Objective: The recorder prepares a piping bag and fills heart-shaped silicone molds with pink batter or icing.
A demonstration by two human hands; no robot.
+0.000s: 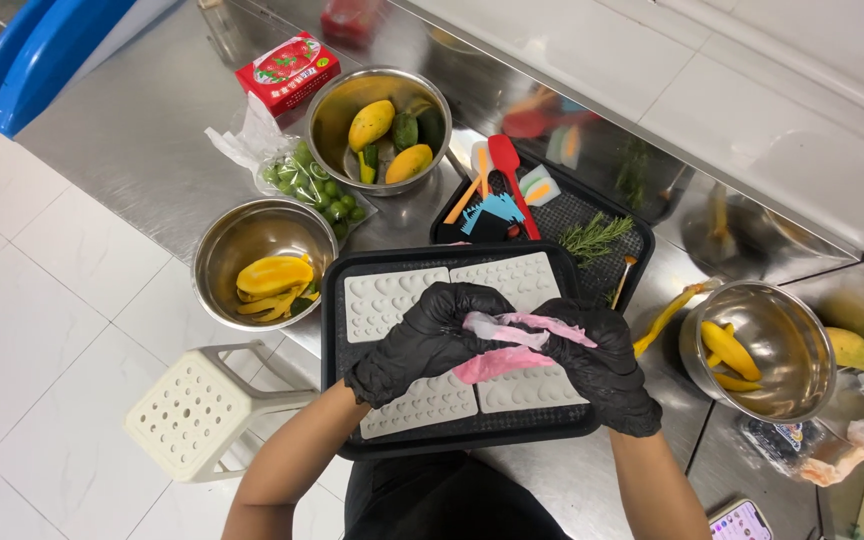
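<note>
Both black-gloved hands are gripping a crumpled pink piping bag (pixel 512 345) between them, left hand (pixel 430 340) and right hand (pixel 597 365) each with fingers clenched around it. They're hovering right over the white silicone moulds (pixel 397 295) sitting in a black tray (pixel 337 330) on the steel surface (pixel 142 150), with a mango-peel bowl (pixel 252 240) off to the left.

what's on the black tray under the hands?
On the black tray lie pale moulds with small heart and oval hollows, side by side. The gloved left hand and right hand, holding a pink bag, cover the middle, so the hollows there can't be seen.
</note>
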